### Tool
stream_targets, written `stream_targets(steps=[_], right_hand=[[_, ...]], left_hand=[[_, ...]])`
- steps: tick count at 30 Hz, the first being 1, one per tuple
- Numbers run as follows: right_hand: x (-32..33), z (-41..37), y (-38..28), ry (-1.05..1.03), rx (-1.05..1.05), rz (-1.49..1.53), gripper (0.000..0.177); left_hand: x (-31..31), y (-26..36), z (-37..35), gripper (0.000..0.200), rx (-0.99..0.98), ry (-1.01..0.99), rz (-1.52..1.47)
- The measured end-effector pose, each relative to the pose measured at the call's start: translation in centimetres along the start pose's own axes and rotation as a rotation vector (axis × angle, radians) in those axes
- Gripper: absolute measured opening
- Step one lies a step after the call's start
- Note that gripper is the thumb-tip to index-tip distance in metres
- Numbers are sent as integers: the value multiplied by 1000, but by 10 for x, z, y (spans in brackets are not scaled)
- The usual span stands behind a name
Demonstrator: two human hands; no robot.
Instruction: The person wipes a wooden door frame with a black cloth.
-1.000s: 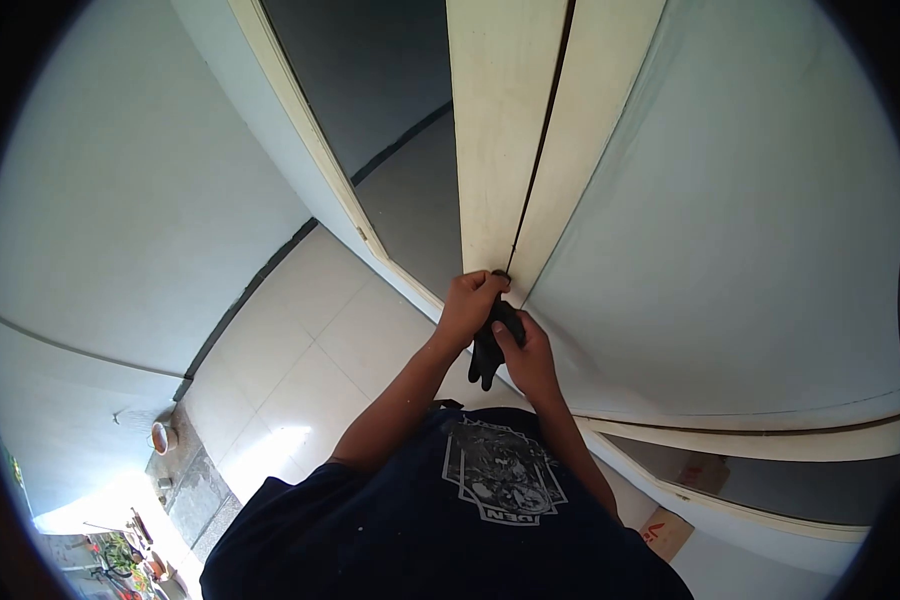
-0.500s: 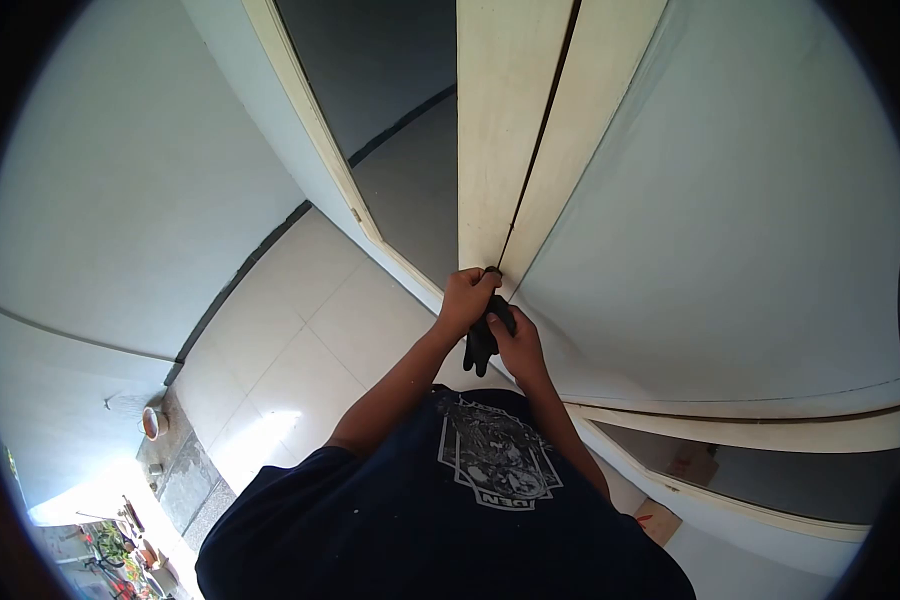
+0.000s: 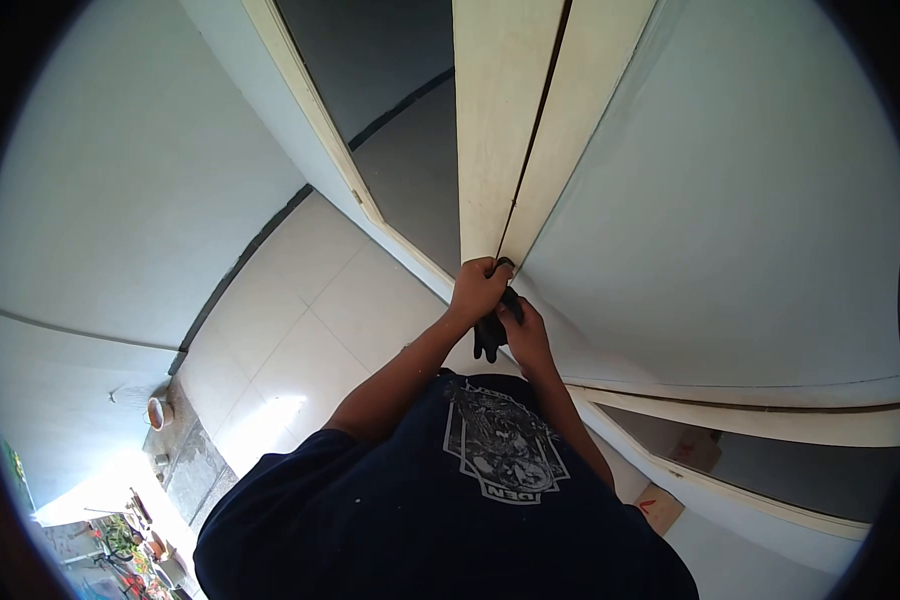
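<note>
Black gloves [image 3: 488, 336] are bunched between my two hands in front of my chest, their dark fingertips dangling below. My left hand [image 3: 480, 287] is closed around the upper end, where a bit of black shows past the thumb. Just below and to its right, my right hand [image 3: 526, 335] grips the glove fabric with the thumb laid over it. Part of the gloves is hidden behind my left wrist. Beyond my hands stands a cream wooden door frame post [image 3: 510, 120] with a dark gap running along it.
A dark door panel or opening [image 3: 390, 110] lies left of the post, and a pale wall [image 3: 720, 200] fills the right. Light floor tiles [image 3: 300, 310] spread out on the left. A small pot [image 3: 159, 413] stands by the left wall. A cardboard box [image 3: 660, 510] lies at lower right.
My left hand has shifted slightly right and up with the black gloves, closer over my right hand. Less of the dangling glove fingers shows. The view has tilted a little.
</note>
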State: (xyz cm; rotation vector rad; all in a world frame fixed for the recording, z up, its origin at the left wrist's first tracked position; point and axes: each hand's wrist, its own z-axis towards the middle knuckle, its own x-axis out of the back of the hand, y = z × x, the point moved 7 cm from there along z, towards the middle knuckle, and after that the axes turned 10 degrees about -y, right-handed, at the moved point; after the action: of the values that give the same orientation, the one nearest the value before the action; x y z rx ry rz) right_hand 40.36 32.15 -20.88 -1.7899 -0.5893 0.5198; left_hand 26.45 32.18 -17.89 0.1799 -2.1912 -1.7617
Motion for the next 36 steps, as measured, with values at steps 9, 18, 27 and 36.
stream_targets(steps=[9, 18, 27, 36], right_hand=[[6, 7, -16, -10, 162, 2, 27], [4, -18, -69, 66, 218, -26, 29], [-10, 5, -7, 59, 97, 70, 28], [-5, 12, -8, 11, 37, -22, 26]], left_hand=[[3, 15, 7, 27, -68, -28, -101], [3, 52, -6, 28, -112, -31, -206], [7, -5, 9, 28, 53, -88, -72], [4, -17, 15, 29, 103, -81, -250]])
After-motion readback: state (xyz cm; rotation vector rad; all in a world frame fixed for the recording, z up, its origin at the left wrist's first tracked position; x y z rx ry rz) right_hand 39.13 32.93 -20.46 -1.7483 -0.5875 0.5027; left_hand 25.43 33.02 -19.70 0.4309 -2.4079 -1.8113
